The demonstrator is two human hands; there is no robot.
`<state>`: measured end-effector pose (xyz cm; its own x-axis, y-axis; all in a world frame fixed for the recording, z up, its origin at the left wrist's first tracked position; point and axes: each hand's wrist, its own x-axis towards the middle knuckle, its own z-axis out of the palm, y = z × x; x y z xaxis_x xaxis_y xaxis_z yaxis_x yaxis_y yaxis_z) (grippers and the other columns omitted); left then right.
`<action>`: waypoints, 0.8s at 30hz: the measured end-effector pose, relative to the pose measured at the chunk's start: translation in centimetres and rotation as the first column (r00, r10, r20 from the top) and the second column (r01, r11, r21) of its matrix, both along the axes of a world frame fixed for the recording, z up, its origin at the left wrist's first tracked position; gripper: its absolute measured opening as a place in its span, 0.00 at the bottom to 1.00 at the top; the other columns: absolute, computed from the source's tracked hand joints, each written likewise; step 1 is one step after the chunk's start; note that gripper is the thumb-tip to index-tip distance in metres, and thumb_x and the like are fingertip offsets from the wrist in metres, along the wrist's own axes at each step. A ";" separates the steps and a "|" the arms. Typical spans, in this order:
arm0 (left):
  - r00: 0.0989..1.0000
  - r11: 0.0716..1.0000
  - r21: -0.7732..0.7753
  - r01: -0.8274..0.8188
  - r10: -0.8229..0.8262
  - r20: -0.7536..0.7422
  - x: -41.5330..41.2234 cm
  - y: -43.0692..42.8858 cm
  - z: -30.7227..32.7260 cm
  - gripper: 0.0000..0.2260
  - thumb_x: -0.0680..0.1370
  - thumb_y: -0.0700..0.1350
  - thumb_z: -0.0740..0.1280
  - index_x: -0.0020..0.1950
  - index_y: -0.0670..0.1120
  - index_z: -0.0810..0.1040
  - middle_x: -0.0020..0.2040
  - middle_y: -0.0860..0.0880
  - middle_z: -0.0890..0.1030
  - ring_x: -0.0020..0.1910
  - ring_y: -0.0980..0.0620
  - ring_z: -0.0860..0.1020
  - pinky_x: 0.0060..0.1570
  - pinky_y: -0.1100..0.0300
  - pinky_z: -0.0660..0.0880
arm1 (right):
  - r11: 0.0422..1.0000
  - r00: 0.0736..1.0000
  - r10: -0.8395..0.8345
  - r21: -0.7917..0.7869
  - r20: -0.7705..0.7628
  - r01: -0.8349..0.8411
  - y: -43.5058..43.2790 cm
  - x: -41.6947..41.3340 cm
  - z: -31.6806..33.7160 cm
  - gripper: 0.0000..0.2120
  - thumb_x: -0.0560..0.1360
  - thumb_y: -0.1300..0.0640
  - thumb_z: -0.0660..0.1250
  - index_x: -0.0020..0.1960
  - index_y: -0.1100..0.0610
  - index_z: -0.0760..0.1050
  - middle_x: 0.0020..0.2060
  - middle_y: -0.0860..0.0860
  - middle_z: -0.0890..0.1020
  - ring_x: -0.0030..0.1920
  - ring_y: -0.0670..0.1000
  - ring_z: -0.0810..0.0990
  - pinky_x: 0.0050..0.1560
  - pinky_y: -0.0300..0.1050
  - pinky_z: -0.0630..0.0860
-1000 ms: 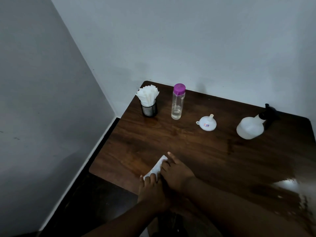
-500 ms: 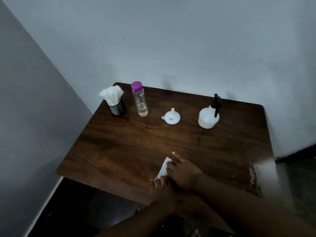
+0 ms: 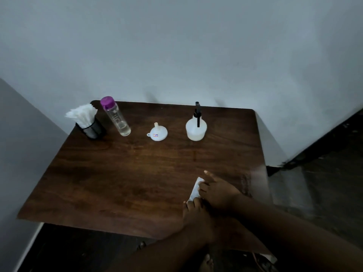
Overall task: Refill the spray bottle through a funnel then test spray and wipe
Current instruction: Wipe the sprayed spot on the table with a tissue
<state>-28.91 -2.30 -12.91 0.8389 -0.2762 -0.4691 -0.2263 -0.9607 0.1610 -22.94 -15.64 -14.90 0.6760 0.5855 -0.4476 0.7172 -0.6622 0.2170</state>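
A white spray bottle [image 3: 196,128] with a black trigger head stands at the back of the dark wooden table [image 3: 121,173]. To its left an upturned white funnel [image 3: 157,132] rests on its wide rim. Further left stands a clear bottle [image 3: 116,116] with a purple cap and a little liquid at the bottom. Near the front edge, my right hand [image 3: 217,190] and my left hand [image 3: 194,214] both press on a folded white tissue [image 3: 195,188], which they mostly cover.
A black holder of white tissues [image 3: 86,120] stands at the back left corner. Grey walls close the back and left sides. Dark floor lies to the right and below the front edge, where a bare foot [image 3: 206,264] shows.
The view has swung to the left and up, so the table sits more centred. Both hands stay on the tissue at the same spot on the table.
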 end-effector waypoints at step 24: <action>0.871 0.874 -0.067 0.482 -0.469 0.147 -4.0 -5.0 -3.0 0.36 0.62 0.65 0.53 0.58 0.45 0.83 0.49 0.46 0.81 0.44 0.42 0.79 0.58 0.40 0.74 | 0.813 0.824 -0.561 0.240 0.080 0.530 -8.3 -11.6 -1.9 0.20 0.70 0.48 0.54 0.40 0.49 0.85 0.39 0.46 0.84 0.41 0.49 0.85 0.53 0.52 0.81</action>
